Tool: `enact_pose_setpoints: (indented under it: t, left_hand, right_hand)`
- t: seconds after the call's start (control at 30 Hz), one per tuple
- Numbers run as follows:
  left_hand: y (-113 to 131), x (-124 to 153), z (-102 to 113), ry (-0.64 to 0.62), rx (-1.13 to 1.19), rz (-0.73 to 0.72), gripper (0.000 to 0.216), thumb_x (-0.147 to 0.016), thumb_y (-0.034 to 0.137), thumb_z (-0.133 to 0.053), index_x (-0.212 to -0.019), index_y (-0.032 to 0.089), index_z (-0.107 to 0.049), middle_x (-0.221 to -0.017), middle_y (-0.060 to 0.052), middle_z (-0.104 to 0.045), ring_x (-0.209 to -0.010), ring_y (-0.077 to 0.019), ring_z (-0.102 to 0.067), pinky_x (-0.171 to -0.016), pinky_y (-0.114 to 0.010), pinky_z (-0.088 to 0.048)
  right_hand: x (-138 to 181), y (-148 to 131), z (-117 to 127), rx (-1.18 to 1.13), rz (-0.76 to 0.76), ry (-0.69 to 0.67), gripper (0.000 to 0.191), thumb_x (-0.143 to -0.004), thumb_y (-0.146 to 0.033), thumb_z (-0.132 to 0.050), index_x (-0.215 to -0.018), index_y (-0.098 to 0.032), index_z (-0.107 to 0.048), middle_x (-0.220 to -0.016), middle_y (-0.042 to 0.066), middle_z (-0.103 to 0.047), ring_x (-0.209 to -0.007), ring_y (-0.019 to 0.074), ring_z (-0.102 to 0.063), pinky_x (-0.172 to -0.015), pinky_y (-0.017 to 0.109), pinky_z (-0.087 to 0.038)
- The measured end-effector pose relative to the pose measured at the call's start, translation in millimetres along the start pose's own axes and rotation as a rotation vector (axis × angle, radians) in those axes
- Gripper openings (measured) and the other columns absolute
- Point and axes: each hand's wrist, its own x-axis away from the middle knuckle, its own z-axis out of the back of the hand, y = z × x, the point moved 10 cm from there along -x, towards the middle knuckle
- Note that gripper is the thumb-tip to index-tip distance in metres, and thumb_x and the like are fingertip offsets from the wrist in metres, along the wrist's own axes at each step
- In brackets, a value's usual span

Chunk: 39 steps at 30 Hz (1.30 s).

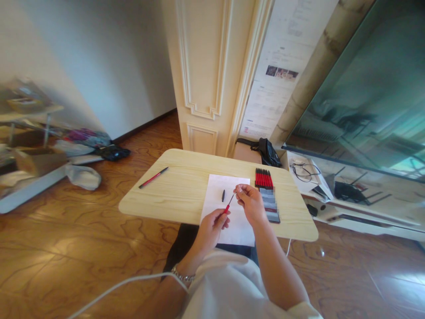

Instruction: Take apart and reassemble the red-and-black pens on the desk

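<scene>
My left hand [211, 226] is closed round a red pen barrel [227, 208], which points up and to the right over the paper. A thin dark pen refill [231, 199] sticks out of the barrel's upper end. My right hand [251, 201] pinches the far end of that refill between thumb and fingertips; the very tip is partly hidden. On the white sheet of paper [215, 188] below lies a small black pen cap [223, 195], just left of the refill.
A row of several red pens with black ends [264, 178] lies right of the paper, above a phone-like flat device [268, 201]. One red and black pen [153, 177] rests on the table's [186, 177] left side. A white cable [133, 279] crosses at lower left.
</scene>
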Motion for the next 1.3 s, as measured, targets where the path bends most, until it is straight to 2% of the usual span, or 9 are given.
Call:
enact_pose_setpoints:
  t: [0.37, 0.6, 0.8, 0.97, 1.03, 1.1, 1.2, 1.3]
  left_hand:
    - [-0.5, 0.0, -1.3, -0.029, -0.024, -0.012, 0.034, -0.086, 0.042, -0.050, -0.101, 0.013, -0.062, -0.076, -0.006, -0.064, -0.064, -0.0138, -0.058, -0.060, -0.025, -0.044]
    - [-0.2, -0.7, 0.3, -0.016, -0.024, -0.006, 0.035, -0.085, 0.043, -0.051, -0.100, 0.013, -0.063, -0.075, -0.006, -0.064, -0.063, -0.0137, -0.057, -0.059, -0.024, -0.043]
    - [-2.0, -1.2, 1.6, -0.012, 0.001, 0.001, 0.037, -0.085, 0.044, -0.051, -0.101, 0.013, -0.063, -0.076, -0.006, -0.064, -0.063, -0.0138, -0.058, -0.059, -0.025, -0.044]
    - [-7.9, -0.7, 5.1, -0.021, 0.017, 0.021, 0.038, -0.085, 0.045, -0.051, -0.102, 0.013, -0.062, -0.077, -0.006, -0.064, -0.064, -0.0143, -0.059, -0.060, -0.026, -0.046]
    - [-9.2, -0.7, 8.2, -0.016, 0.012, 0.017, 0.038, -0.086, 0.045, -0.049, -0.103, 0.013, -0.061, -0.077, -0.006, -0.064, -0.065, -0.0143, -0.059, -0.060, -0.026, -0.046]
    - [-10.2, -1.0, 11.2, -0.007, 0.007, 0.013, 0.037, -0.087, 0.044, -0.049, -0.104, 0.013, -0.060, -0.077, -0.006, -0.064, -0.065, -0.0143, -0.060, -0.060, -0.025, -0.045]
    - [-11.3, -1.7, 13.9, 0.006, 0.009, 0.003, 0.036, -0.087, 0.042, -0.049, -0.103, 0.013, -0.060, -0.076, -0.006, -0.063, -0.065, -0.0140, -0.059, -0.060, -0.025, -0.045]
    - [-12.5, -2.5, 15.2, 0.017, 0.014, -0.007, 0.035, -0.087, 0.042, -0.049, -0.102, 0.013, -0.060, -0.075, -0.006, -0.063, -0.064, -0.0137, -0.059, -0.060, -0.025, -0.045]
  right_hand:
    - [-2.1, -1.7, 4.0, -0.013, 0.023, 0.030, 0.028, -0.072, -0.042, -0.066, -0.086, -0.018, -0.060, -0.077, 0.005, -0.062, -0.057, 0.0096, -0.045, -0.044, 0.021, -0.029]
    - [-2.0, 1.7, 1.8, 0.058, 0.010, 0.011, 0.030, -0.071, -0.043, -0.066, -0.087, -0.017, -0.061, -0.077, 0.005, -0.063, -0.056, 0.0102, -0.046, -0.044, 0.021, -0.029]
    - [6.5, 14.2, -8.9, 0.196, 0.023, -0.101, 0.024, -0.075, -0.040, -0.062, -0.081, -0.018, -0.064, -0.070, 0.003, -0.062, -0.056, 0.0111, -0.048, -0.048, 0.023, -0.033]
    - [4.1, 43.1, -11.3, 0.299, -0.015, -0.238, 0.020, -0.076, -0.037, -0.060, -0.083, -0.019, -0.065, -0.069, 0.000, -0.062, -0.057, 0.0110, -0.050, -0.052, 0.023, -0.037]
    - [-6.5, 53.7, -7.7, 0.391, -0.028, -0.245, 0.019, -0.075, -0.034, -0.060, -0.087, -0.019, -0.065, -0.072, 0.001, -0.064, -0.060, 0.0124, -0.053, -0.055, 0.024, -0.039]
    - [-21.5, 57.1, 0.1, 0.588, -0.006, -0.164, 0.018, -0.076, -0.033, -0.058, -0.086, -0.019, -0.066, -0.077, 0.004, -0.066, -0.067, 0.0153, -0.057, -0.062, 0.027, -0.041]
    - [-40.9, 56.2, 5.0, 0.976, -0.007, -0.020, 0.025, -0.078, -0.043, -0.057, -0.078, -0.020, -0.067, -0.079, 0.009, -0.068, -0.076, 0.0213, -0.060, -0.069, 0.033, -0.041]
    - [-53.0, 61.2, -1.8, 1.211, -0.094, 0.006, 0.035, -0.074, -0.053, -0.059, -0.077, -0.019, -0.068, -0.083, 0.014, -0.069, -0.082, 0.0265, -0.062, -0.070, 0.036, -0.041]
